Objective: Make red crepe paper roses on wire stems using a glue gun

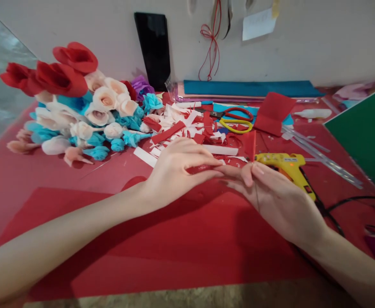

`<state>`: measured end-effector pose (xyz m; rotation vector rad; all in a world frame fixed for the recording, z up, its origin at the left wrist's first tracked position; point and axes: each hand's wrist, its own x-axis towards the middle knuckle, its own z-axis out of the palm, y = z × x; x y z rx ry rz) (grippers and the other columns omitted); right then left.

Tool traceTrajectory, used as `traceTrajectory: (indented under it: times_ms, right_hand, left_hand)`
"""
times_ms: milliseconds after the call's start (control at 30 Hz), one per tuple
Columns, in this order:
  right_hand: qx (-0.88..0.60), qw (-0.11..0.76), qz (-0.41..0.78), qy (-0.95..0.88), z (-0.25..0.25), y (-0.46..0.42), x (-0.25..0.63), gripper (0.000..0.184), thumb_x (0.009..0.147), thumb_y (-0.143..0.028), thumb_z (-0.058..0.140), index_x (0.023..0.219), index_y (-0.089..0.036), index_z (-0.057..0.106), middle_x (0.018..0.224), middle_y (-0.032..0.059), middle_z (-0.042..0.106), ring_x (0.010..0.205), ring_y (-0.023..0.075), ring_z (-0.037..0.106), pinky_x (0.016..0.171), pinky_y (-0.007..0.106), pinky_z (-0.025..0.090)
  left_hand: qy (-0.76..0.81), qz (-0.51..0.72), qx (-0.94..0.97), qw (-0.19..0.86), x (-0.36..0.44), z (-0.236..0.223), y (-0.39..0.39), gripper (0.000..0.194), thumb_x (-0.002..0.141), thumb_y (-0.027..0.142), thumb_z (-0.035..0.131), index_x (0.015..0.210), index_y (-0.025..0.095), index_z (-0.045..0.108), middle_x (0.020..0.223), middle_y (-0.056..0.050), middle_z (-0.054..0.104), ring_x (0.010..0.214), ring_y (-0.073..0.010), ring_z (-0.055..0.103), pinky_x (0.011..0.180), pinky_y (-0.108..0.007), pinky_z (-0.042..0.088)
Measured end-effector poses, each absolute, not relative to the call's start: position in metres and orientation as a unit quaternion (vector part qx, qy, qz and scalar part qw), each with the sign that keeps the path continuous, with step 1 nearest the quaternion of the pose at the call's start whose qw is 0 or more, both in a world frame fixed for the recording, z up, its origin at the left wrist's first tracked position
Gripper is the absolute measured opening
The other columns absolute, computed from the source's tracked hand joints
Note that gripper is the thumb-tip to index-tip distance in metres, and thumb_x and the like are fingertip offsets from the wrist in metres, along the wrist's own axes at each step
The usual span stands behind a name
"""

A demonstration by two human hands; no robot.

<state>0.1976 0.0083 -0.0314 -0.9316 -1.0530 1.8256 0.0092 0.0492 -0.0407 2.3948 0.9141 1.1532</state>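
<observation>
Worn on the head, looking forward and down from above, on the near-edge side of the flat red tabletop (pixel 10 175); facing the pale grey wall (pixel 94 30) beyond the far edge; close to the bare left hand (pixel 174 169) and bare right hand (pixel 283 201).

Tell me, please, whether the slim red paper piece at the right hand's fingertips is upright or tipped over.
Upright: the slim red paper piece points up from the right hand, which pinches its lower end.

2 bare hands (pixel 177 169) (pixel 281 196) close together
</observation>
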Motion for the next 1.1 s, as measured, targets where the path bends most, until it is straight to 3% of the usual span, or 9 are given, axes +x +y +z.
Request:
traceTrajectory:
  times_ms: [167,433,600,700,800,967,1100]
  right_hand:
    - [-0.416,0.429,0.657,-0.459,-0.035,0.005,0.199,0.029,0.092,-0.031,0.040,0.069,-0.019,0.053,0.100,0.0009,0.064,0.115,0.0183,0.047,0.103,0.034,0.028]
    - [-0.390,0.419,0.686,-0.449,-0.021,-0.004,0.200,0.033,0.094,-0.025,0.031,0.068,-0.019,0.050,0.103,0.0039,0.063,0.109,0.0192,0.051,0.096,0.033,0.036]
    - [-0.389,0.440,0.680,-0.440,-0.018,-0.007,0.198,0.033,0.094,-0.026,0.031,0.070,-0.019,0.051,0.099,0.0027,0.064,0.093,0.0144,0.058,0.084,0.025,0.044]
    - [-0.390,0.447,0.685,-0.423,-0.017,-0.010,0.196,0.030,0.095,-0.026,0.031,0.076,-0.021,0.054,0.093,0.0003,0.064,0.071,0.0101,0.059,0.063,0.020,0.047]
    - [-0.394,0.437,0.706,-0.394,-0.017,-0.012,0.194,0.027,0.094,-0.027,0.033,0.079,-0.022,0.056,0.086,-0.0019,0.063,0.055,0.0068,0.054,0.049,0.017,0.044]
    - [-0.407,0.414,0.717,-0.385,-0.013,-0.013,0.197,0.027,0.093,-0.030,0.036,0.078,-0.022,0.056,0.070,-0.0019,0.061,0.050,0.0082,0.053,0.048,0.019,0.044]
    - [-0.421,0.425,0.705,-0.382,-0.010,-0.015,0.197,0.023,0.091,-0.032,0.040,0.077,-0.023,0.056,0.084,-0.0014,0.065,0.047,0.0084,0.052,0.043,0.020,0.042]
  left_hand:
    - [0.305,0.414,0.819,0.255,0.008,-0.040,0.050,0.007,0.077,0.017,0.063,0.077,0.016,0.070,0.076,-0.004,0.070,0.068,-0.0114,0.058,0.065,-0.025,0.044]
    - [0.328,0.392,0.820,0.260,0.007,-0.027,0.042,0.012,0.082,0.019,0.057,0.072,0.018,0.063,0.072,0.000,0.068,0.069,-0.0118,0.057,0.072,-0.029,0.044]
    - [0.315,0.396,0.839,0.199,0.005,-0.022,0.037,0.010,0.083,0.019,0.054,0.079,0.023,0.062,0.080,0.001,0.070,0.073,-0.0131,0.061,0.080,-0.034,0.045]
    - [0.297,0.390,0.864,0.115,0.005,-0.018,0.033,0.005,0.080,0.022,0.057,0.081,0.023,0.062,0.080,0.002,0.070,0.071,-0.0127,0.062,0.087,-0.037,0.044]
    - [0.263,0.375,0.888,0.045,0.004,-0.015,0.030,0.004,0.079,0.024,0.059,0.082,0.022,0.062,0.077,0.002,0.071,0.068,-0.0125,0.062,0.089,-0.038,0.043]
    - [0.216,0.362,0.907,-0.007,0.001,-0.017,0.031,0.008,0.078,0.023,0.061,0.085,0.021,0.062,0.079,0.004,0.071,0.073,-0.0124,0.060,0.092,-0.039,0.041]
    - [0.197,0.352,0.915,0.003,-0.001,-0.014,0.034,0.010,0.076,0.021,0.064,0.086,0.021,0.063,0.078,0.004,0.071,0.073,-0.0124,0.059,0.094,-0.042,0.038]
